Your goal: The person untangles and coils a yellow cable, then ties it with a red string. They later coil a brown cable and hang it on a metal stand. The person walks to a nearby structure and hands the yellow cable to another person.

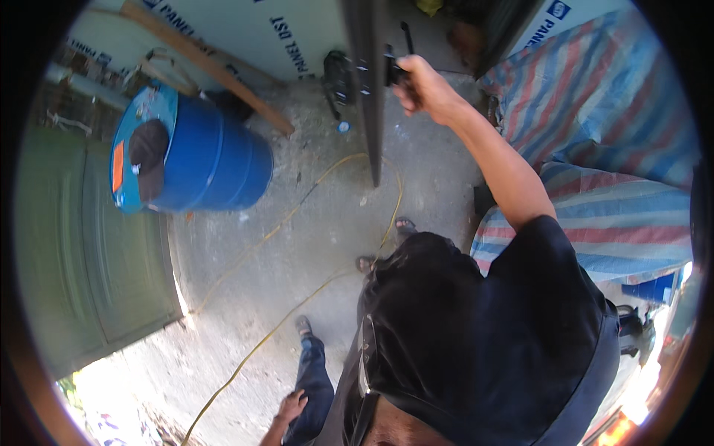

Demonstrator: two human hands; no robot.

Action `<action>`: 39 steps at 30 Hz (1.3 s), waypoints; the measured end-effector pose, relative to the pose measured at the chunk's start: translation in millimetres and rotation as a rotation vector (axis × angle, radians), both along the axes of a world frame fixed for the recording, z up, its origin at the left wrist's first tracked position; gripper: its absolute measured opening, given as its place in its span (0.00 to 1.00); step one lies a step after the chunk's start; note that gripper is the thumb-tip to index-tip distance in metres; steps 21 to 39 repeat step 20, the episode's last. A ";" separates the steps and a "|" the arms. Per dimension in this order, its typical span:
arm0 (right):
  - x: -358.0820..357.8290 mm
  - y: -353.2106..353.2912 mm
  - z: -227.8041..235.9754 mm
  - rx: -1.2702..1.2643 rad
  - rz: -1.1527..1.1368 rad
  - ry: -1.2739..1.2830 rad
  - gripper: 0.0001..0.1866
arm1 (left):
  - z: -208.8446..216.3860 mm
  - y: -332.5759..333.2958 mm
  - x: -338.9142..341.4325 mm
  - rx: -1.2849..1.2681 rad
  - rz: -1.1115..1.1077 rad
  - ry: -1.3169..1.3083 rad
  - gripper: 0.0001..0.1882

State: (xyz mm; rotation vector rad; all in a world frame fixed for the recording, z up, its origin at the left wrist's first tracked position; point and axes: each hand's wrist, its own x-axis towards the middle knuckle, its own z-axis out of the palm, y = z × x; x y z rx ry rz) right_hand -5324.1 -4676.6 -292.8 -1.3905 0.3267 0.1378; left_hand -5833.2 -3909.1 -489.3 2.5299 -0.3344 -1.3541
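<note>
My right hand (425,88) reaches far forward on a bare, outstretched arm. Its fingers are closed around a black handle-like object (393,68) against the side of a tall dark metal upright (366,89). The object's exact kind is too small and partly covered by the fingers to tell. A narrow face of the upright is seen nearly edge-on, and its lower end comes down near the floor. My left hand does not show in the picture.
A blue drum (216,152) with a dark cap (150,152) on it stands left, near a leaning wooden plank (216,70). A yellow cable (256,346) crosses the concrete floor. Striped sheeting (587,212) hangs right. Another person's jeans-clad leg (312,383) and hand (293,406) are at lower left.
</note>
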 end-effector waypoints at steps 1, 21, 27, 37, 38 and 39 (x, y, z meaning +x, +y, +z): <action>-10.6 -25.2 4.2 -0.012 -0.059 0.055 0.22 | 15.1 4.9 1.3 0.104 0.043 0.062 0.25; -15.7 -370.0 -49.5 -0.031 -0.679 -0.642 0.41 | 297.4 -271.1 412.0 -0.274 1.171 -1.472 0.26; -15.7 -370.0 -49.5 -0.031 -0.679 -0.642 0.41 | 297.4 -271.1 412.0 -0.274 1.171 -1.472 0.26; -15.7 -370.0 -49.5 -0.031 -0.679 -0.642 0.41 | 297.4 -271.1 412.0 -0.274 1.171 -1.472 0.26; -15.7 -370.0 -49.5 -0.031 -0.679 -0.642 0.41 | 297.4 -271.1 412.0 -0.274 1.171 -1.472 0.26; -15.7 -370.0 -49.5 -0.031 -0.679 -0.642 0.41 | 297.4 -271.1 412.0 -0.274 1.171 -1.472 0.26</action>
